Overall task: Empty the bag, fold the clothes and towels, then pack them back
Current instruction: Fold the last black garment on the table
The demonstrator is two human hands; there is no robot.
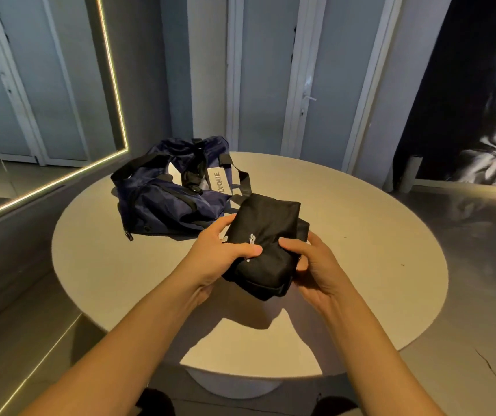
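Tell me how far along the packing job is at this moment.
Looks done: the black bundle is folded compact, the only item showing outside the navy bag, which lies slumped on the table. In hand: the left hand and right hand both grip the bundle above the table. Left: putting it into the bag; the bag's contents are hidden.

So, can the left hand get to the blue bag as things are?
Probably yes: the bag lies just beyond the left hand, nothing between, but that hand now holds the black bundle.
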